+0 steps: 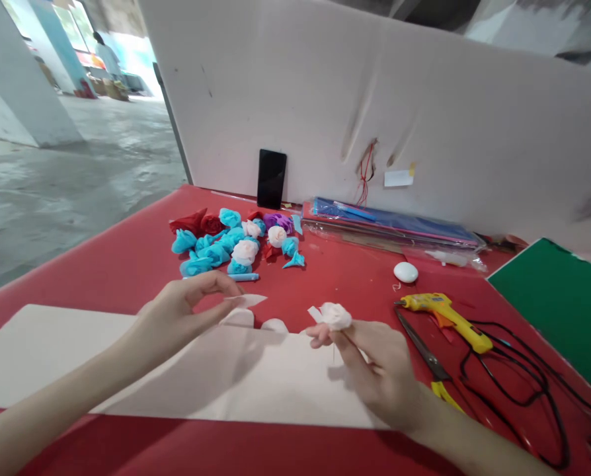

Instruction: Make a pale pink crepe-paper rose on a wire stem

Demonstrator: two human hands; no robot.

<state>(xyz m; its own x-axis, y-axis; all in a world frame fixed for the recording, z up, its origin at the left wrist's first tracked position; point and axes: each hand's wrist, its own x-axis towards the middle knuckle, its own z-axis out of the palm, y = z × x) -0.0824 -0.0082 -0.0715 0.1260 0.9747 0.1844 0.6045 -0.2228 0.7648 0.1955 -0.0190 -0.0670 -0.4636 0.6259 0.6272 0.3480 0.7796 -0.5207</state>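
Between the thumb and fingers of my left hand [191, 307] is a thin white paper petal [250, 301], its pointed end toward the right. My right hand [377, 360] pinches a white paper flower [335, 317] at its base, and a small strip sticks out on the flower's left side. Both hands are over a long pale paper strip [256, 390] lying across the front of the table. Cut rounded paper pieces [274, 325] lie along the strip's far edge, between the hands.
Blue, red, purple and white paper flowers [216, 251] are heaped at the back left. A black phone [272, 178] leans on the wall. To the right lie a yellow glue gun [449, 320] with its black cord, scissors [432, 360], a white oval object [405, 272] and a green board [558, 311].
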